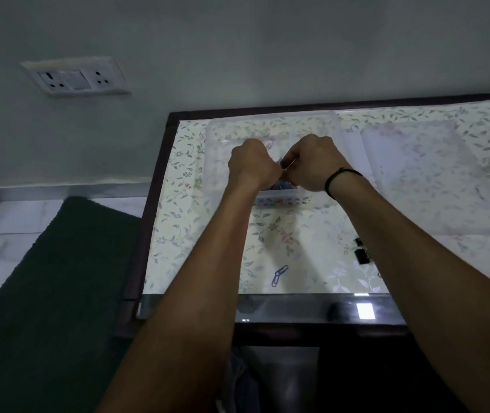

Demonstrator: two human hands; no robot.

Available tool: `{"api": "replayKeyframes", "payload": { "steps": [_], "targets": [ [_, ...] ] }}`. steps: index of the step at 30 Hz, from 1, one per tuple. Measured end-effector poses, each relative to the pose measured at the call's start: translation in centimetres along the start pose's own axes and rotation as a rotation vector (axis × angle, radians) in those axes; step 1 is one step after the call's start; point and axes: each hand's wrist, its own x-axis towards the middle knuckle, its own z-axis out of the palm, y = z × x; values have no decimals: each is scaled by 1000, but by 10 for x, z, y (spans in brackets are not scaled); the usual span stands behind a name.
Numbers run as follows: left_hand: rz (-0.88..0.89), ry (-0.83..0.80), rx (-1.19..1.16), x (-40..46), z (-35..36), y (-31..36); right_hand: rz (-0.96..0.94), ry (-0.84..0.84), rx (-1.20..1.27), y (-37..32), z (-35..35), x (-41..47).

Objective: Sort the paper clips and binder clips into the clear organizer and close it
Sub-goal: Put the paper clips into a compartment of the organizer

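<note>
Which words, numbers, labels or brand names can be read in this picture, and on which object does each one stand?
None can be read. The wall socket plate, the clear organizer, its lid and the floral table cover show no visible lettering. The black binder clips are too small to tell.

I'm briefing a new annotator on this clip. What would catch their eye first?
Two hands meet over the clear organizer at the table's far side: left hand and right hand, fingers curled around something small between them. Nearer, blue paper clips and black binder clips lie loose on the floral cover.
</note>
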Motion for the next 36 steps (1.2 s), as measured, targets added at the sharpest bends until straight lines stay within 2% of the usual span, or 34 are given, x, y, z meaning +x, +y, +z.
{"api": "replayKeyframes", "payload": {
  "steps": [5,8,11,13,16,18,21,27,36],
  "targets": [
    [105,24,114,-9,-2,-2,-13,-3,-46,5,3,-5],
    [180,67,138,-26,-5,0,-107,64,-128,1,8,-14],
    [206,31,207,-45,-5,-11,-226,144,-217,1,12,-32],
    [191,-49,308,-57,-5,-26,-295,57,-214,6,13,-51],
    [119,-276,451,-76,2,-51,-335,-265,-230,18,23,-78],
    [73,-368,524,-89,11,-65,-314,-387,-233,27,32,-89],
    [56,-366,579,-100,23,-76,-304,-414,-216,31,42,-92],
    [66,-257,571,-110,32,-77,-348,-405,-207,22,57,-90],
    [-19,-314,445,-111,34,-78,-304,-503,-378,23,71,-89]
  ]
}}
